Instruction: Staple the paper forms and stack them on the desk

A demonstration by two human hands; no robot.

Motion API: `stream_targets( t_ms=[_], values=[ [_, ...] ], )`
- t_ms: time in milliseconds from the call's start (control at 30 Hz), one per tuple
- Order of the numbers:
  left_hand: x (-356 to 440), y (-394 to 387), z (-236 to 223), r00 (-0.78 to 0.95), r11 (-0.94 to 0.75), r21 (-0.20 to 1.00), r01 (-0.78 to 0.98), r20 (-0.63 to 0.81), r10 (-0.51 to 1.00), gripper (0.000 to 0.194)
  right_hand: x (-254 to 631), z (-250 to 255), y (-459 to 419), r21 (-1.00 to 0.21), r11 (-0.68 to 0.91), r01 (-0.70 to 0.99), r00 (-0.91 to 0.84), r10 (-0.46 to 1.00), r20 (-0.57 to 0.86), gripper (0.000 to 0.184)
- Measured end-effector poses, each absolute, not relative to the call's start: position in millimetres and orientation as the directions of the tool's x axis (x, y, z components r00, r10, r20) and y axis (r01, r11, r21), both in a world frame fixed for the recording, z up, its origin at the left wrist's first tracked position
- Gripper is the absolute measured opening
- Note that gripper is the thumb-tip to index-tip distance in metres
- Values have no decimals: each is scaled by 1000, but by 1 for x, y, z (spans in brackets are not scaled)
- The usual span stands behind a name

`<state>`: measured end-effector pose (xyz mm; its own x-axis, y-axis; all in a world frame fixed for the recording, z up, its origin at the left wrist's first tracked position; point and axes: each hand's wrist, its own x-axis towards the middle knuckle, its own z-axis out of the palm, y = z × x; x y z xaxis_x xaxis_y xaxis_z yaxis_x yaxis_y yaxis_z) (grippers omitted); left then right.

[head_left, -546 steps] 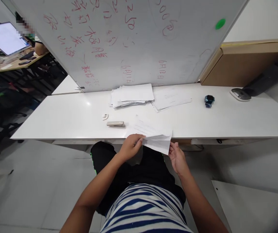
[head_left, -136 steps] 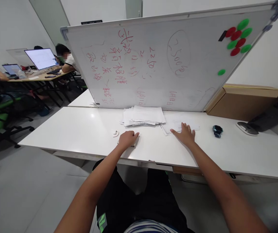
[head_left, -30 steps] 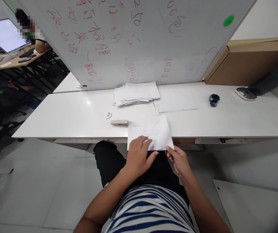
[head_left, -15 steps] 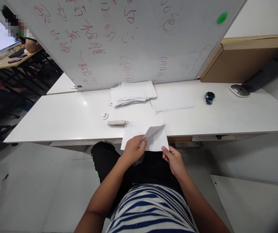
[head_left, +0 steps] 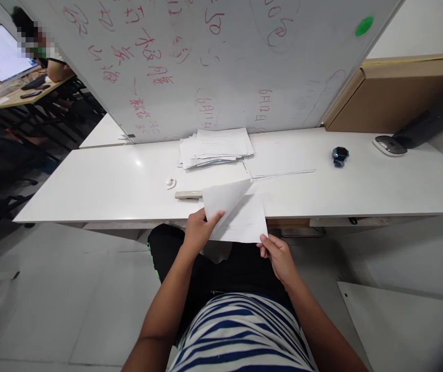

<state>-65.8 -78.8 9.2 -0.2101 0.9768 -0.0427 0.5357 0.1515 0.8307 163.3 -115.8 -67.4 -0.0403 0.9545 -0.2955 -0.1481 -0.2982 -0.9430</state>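
At the white desk's point(head_left: 101, 188) edge, both hands point(head_left: 198, 230) point(head_left: 278, 253) grip papers point(head_left: 244, 222) between them.

The room is bright. A small white spot of glare shines on the left part of the white bench point(head_left: 90, 181). It is darker under the bench and under the far desk point(head_left: 12, 101) at the left. The edges of the view look bent and stretched, and the bottom right corner is dark and smudgy. The red writing point(head_left: 206, 111) is clear enough to see.
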Motion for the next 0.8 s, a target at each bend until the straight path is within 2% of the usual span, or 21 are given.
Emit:
stream_targets(
  t_ms=[133, 467, 667, 800],
  values=[
    [-62, -80, 3, -167, 94, 862, 498, -11, 986, 51, 166, -68, -119, -951, -292, -98, -34, 956, -290, 43],
    [-64, -83, -5, -178, 113, 913, 392, -45, 983, 50, 169, -71, -120, -961, -276, 30, -22, 961, -277, 46],
    [-63, -84, -3, -110, 21, 889, 458, 33, 993, 51, 167, -73, -119, -941, -338, 29, 3, 941, -338, 55],
    [-71, -88, -3, -83, -13, 870, 493, 61, 995, 52, 169, -78, -116, -937, -345, -60, 3, 938, -346, 60]
  ],
)
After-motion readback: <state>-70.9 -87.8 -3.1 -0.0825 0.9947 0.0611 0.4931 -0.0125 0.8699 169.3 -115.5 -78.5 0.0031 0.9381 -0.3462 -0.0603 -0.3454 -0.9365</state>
